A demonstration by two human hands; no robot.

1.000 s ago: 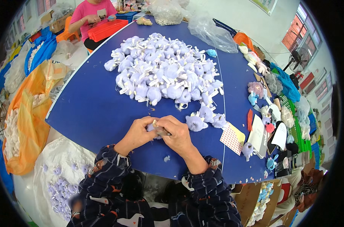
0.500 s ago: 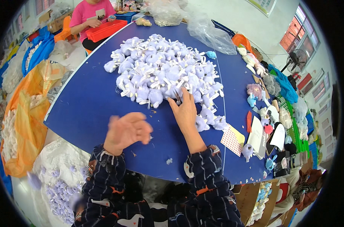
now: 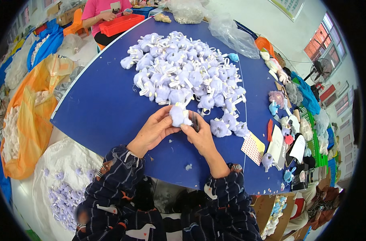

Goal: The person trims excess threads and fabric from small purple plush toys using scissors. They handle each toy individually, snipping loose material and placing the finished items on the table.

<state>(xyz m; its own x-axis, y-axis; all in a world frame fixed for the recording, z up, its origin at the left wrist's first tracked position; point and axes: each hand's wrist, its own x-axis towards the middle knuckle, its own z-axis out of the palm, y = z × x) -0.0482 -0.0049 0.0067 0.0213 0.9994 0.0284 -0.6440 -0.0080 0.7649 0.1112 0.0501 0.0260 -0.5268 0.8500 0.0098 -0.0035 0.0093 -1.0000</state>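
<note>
Toward the near edge of the blue table (image 3: 98, 100), the left hand (image 3: 155, 127) and right hand (image 3: 201, 136) meet, both clamped on one round, fuzzy lilac plush piece (image 3: 177, 115); the right also holds a dark tool (image 3: 195, 122), too blurred to identify. Farther across lies a heap (image 3: 183, 68) of similar soft shapes with white ribbon-like loops. Beside the table's left edge, a white sack (image 3: 75, 152) contains small lilac pieces (image 3: 64, 205); an orange sack (image 3: 32, 140) holds white fluffy ones. Half a second ago the hands were apart, the right reaching the heap.
</note>
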